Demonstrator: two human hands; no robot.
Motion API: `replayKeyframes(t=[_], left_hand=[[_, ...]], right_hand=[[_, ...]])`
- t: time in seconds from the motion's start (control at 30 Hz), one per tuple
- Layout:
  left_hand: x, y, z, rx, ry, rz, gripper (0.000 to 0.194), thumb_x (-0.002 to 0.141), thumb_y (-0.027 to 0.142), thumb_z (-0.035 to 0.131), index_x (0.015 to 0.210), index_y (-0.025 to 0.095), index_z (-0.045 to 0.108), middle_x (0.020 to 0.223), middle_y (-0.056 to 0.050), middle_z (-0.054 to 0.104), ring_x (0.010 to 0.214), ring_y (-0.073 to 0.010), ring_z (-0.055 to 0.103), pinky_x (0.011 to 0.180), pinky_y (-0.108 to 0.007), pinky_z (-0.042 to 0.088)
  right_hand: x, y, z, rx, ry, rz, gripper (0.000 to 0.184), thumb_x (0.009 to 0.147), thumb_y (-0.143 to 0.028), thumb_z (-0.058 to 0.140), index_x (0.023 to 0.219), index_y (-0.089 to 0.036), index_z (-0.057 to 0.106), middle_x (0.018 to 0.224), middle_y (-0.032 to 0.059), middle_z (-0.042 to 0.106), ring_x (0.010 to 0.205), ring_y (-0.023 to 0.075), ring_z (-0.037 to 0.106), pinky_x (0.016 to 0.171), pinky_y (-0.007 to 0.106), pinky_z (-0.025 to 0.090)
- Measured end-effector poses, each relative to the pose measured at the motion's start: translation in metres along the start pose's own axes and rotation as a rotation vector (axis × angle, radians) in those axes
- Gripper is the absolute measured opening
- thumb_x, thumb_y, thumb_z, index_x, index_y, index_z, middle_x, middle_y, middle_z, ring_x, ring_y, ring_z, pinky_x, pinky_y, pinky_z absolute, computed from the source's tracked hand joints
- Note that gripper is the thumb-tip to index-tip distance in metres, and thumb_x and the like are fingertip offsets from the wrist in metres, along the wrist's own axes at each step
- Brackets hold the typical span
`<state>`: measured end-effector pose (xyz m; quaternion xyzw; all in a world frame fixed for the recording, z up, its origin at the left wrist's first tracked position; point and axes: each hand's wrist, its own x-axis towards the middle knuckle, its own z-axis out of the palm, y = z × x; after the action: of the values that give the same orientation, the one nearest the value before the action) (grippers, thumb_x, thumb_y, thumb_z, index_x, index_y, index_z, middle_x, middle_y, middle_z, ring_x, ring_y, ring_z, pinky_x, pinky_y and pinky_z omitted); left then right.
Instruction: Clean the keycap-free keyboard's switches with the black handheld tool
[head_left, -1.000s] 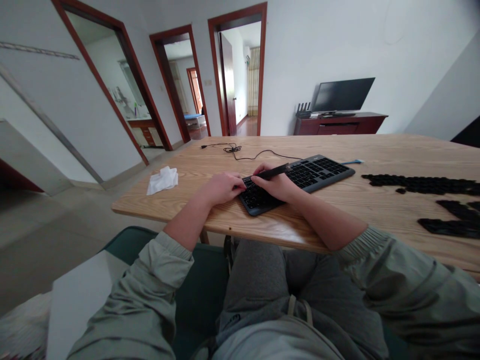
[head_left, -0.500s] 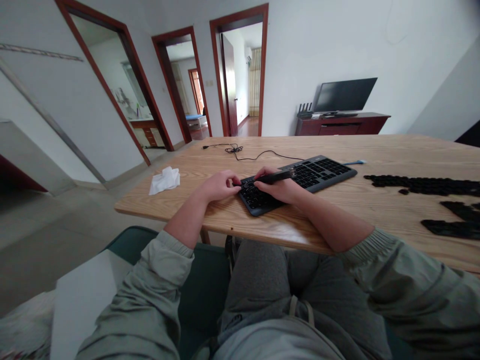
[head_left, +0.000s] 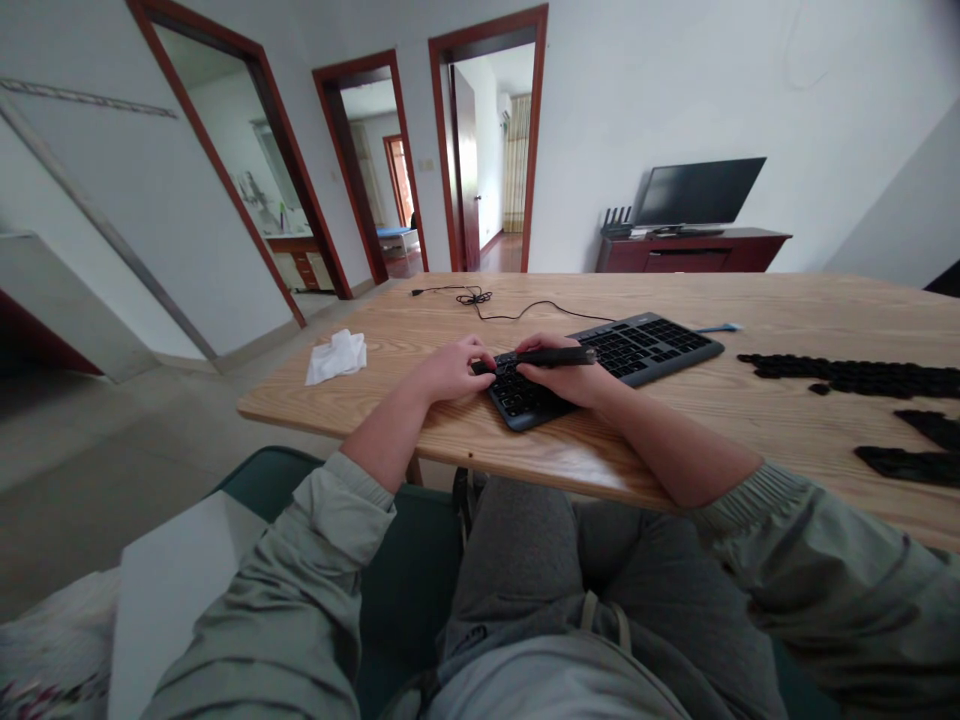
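Note:
A black keyboard (head_left: 637,345) lies at a slant on the wooden table (head_left: 750,440), its far right part uncovered by my hands. My right hand (head_left: 564,380) rests over its left half, with fingers closed round a dark, thick, pen-like tool (head_left: 559,356). The tool's tip points left, down at the keys; its exact kind is not clear. At the keyboard's left end, my left hand (head_left: 452,370) is pinched on a small black piece (head_left: 482,369), which looks like a keycap. Both forearms lean on the table's near edge.
Black keycap-like pieces (head_left: 855,375) lie in rows at the right, with a small one (head_left: 819,389) apart. A crumpled white tissue (head_left: 337,357) is at the left. Behind the keyboard runs a coiled black cable (head_left: 474,297), and a thin blue item (head_left: 720,328) lies beyond it.
The whole view has shifted slightly. The tool in my right hand now lies a little flatter, while both hands stay at the keyboard's left part.

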<state>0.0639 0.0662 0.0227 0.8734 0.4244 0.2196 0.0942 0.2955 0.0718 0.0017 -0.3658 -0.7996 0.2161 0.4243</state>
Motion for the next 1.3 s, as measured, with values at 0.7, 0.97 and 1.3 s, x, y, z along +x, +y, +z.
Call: replayKeyframes(t=[0.7, 0.97, 1.3], left_hand=[[0.02, 0.01, 0.009, 0.13, -0.143, 0.144, 0.029, 0.076, 0.025, 0.05, 0.103, 0.019, 0.058, 0.118, -0.008, 0.054, 0.111, -0.0243, 0.05, 0.102, -0.04, 0.041], [0.021, -0.001, 0.012, 0.033, -0.158, 0.25, 0.031, 0.073, 0.022, 0.048, 0.103, 0.019, 0.056, 0.12, -0.008, 0.054, 0.113, -0.0236, 0.05, 0.104, -0.038, 0.041], [0.024, 0.002, 0.013, 0.048, -0.173, 0.246, 0.032, 0.073, 0.022, 0.047, 0.104, 0.018, 0.056, 0.12, -0.008, 0.052, 0.114, -0.0232, 0.049, 0.105, -0.037, 0.04]], right_hand=[[0.004, -0.002, -0.004, 0.325, 0.093, 0.277, 0.028, 0.084, -0.046, 0.056, 0.088, -0.019, 0.061, 0.074, 0.0004, 0.06, 0.057, 0.0122, 0.047, 0.053, 0.027, 0.039], [0.003, -0.01, -0.007, 0.415, 0.131, 0.335, 0.04, 0.085, -0.058, 0.054, 0.089, -0.019, 0.061, 0.068, 0.0015, 0.058, 0.049, 0.011, 0.041, 0.046, 0.026, 0.031], [0.004, 0.001, -0.005, 0.254, 0.111, 0.287, 0.03, 0.077, -0.044, 0.064, 0.094, -0.019, 0.061, 0.072, -0.0002, 0.06, 0.058, 0.0121, 0.047, 0.055, 0.027, 0.038]])
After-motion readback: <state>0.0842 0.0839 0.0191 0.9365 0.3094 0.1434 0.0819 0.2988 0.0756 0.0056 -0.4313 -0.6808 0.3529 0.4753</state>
